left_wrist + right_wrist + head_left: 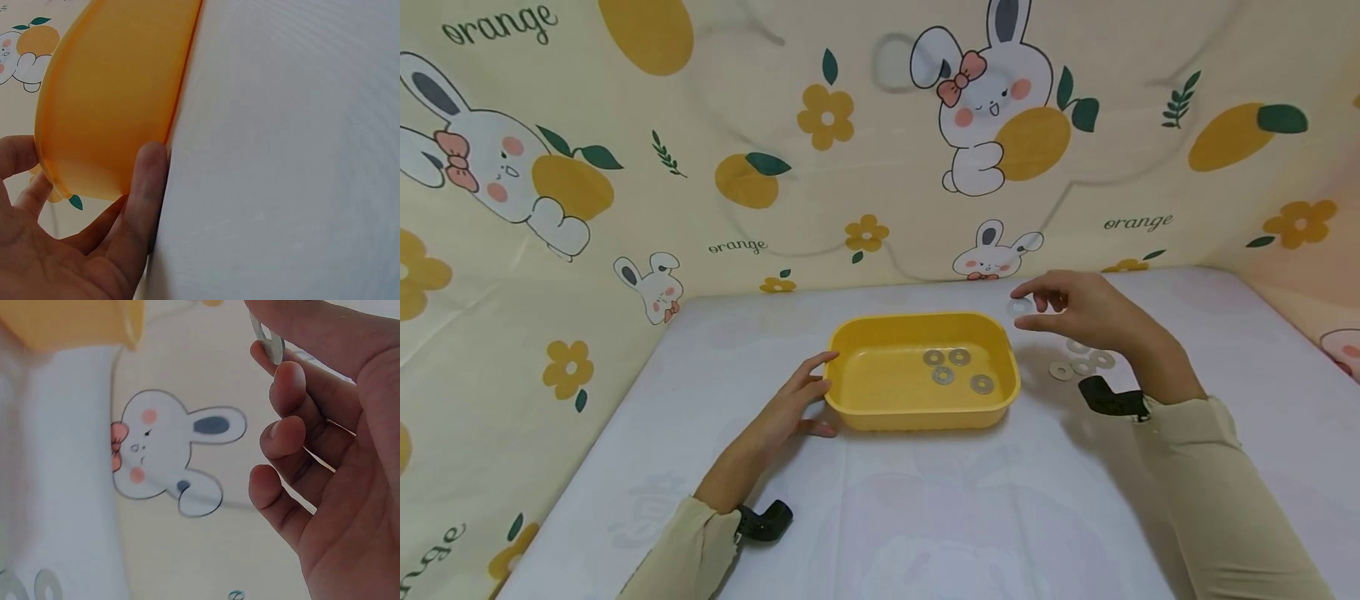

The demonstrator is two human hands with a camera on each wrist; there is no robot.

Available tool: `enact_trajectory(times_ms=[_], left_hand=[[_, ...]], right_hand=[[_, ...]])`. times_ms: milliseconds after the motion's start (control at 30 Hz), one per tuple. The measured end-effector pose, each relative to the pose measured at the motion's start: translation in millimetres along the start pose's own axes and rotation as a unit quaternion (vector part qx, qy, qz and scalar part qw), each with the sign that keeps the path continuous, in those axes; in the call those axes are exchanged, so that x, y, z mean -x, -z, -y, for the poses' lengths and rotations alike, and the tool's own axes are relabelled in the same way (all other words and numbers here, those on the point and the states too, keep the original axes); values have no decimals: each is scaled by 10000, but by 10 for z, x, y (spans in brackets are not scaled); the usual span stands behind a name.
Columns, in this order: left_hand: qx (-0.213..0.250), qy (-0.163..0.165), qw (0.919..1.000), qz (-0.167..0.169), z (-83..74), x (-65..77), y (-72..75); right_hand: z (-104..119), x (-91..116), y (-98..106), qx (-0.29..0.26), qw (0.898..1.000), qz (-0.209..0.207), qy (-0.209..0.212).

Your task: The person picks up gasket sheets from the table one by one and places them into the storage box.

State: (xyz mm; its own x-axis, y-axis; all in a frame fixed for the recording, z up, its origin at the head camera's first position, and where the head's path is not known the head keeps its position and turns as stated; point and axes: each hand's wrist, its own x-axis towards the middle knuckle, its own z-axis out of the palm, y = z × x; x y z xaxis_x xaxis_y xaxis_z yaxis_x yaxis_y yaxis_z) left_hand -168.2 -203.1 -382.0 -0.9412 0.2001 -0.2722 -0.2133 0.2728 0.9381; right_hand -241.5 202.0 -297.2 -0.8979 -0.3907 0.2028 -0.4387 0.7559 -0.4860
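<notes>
A yellow plastic tray stands on the white cloth, with several flat metal washers lying inside towards its right half. At the tray's left end, my left hand holds it, fingertips at the rim and thumb low along the outer wall; the left wrist view shows the thumb against the yellow side. Just beyond the right rim, my right hand pinches one washer between thumb and index finger, raised off the cloth. Its other fingers are loosely bent.
More washers lie in a small group on the cloth right of the tray, partly beneath my right hand. A cream backdrop printed with rabbits and oranges rises behind the table. Black wrist cameras sit at both cuffs.
</notes>
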Motion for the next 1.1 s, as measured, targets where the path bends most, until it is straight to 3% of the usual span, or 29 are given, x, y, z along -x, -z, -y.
enact_trajectory(times_ms=[267, 533, 800, 1100], left_hand=[[-51, -28, 10000, 58, -3, -3, 34], [-50, -59, 9999, 71, -2, -4, 25], [-2, -36, 10000, 91, -2, -17, 19], [30, -27, 10000, 48, 5, -15, 25]], right_hand=[[237, -117, -145, -313, 9983, 237, 424], [430, -417, -345, -404, 9895, 965, 993], [545, -559, -467, -360, 9822, 1564, 980], [609, -627, -583, -785, 9779, 1626, 1057]])
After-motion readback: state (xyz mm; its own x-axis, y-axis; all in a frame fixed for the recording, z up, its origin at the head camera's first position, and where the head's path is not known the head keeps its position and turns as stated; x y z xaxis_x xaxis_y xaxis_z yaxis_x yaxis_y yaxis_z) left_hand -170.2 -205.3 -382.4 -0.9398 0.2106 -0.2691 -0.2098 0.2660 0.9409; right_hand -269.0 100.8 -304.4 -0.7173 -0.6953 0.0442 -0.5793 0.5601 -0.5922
